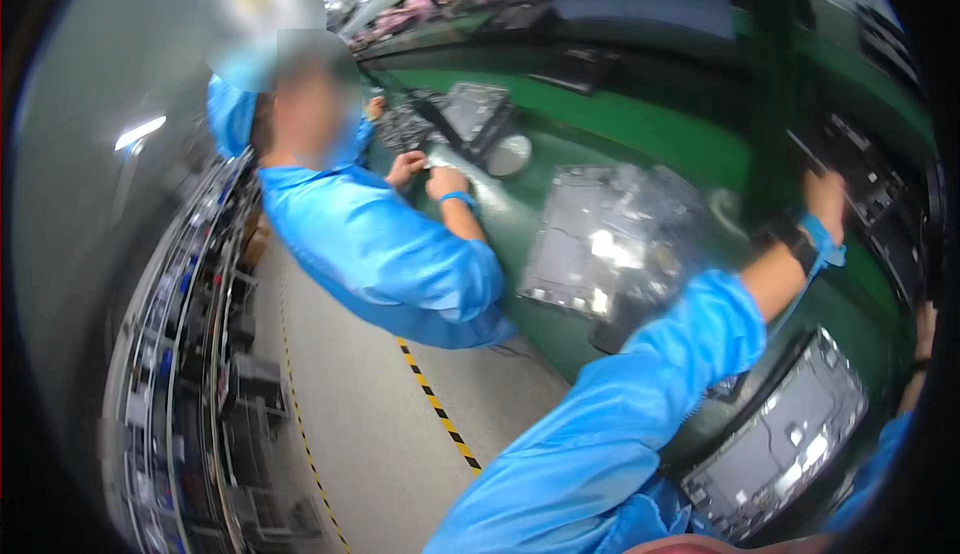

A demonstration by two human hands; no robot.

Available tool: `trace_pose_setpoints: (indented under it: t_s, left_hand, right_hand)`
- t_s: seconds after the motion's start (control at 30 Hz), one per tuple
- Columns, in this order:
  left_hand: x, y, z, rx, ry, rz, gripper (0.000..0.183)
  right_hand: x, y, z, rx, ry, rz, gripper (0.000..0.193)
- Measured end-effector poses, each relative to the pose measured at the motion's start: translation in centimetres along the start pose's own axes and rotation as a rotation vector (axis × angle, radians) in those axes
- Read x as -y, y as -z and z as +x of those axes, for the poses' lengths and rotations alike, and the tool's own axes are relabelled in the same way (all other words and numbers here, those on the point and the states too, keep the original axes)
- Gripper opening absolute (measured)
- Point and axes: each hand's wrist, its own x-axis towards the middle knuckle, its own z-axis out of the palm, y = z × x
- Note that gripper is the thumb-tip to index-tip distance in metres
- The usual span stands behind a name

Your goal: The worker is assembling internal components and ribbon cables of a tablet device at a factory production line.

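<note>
My left arm, in a blue sleeve, stretches across the bench to the right. A blue wrist strap and a dark watch band are at its wrist. My left hand [825,200] is closed at the near edge of a dark flat panel [862,166] with small parts on it; its fingertips are partly hidden. At the far right rim, a sliver of my right hand [925,332] shows, its fingers smeared and cut off. Below my left wrist lies a grey open device chassis [790,439] with a black border and cables.
Another grey chassis [570,239] lies on the green bench [545,144], partly under clear plastic bags [650,219]. On the left a person in a blue smock [380,244] works with both hands at the bench. Racks [175,384] line the aisle, and striped tape [437,404] marks the floor.
</note>
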Motion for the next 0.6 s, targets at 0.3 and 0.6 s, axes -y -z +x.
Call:
trace_pose_setpoints:
  t_s: [0.3,0.6]
  left_hand:
    - [-15.2,4.9,-22.9,0.659,0.318,0.305,0.045]
    - [-8.8,13.4,-35.9,0.544,0.168,0.655,0.059]
  right_hand:
    - [13.6,-15.1,-25.0,0.381,0.060,0.175,0.048]
    - [8.1,-17.7,-43.7,-0.018,0.060,0.019,0.068]
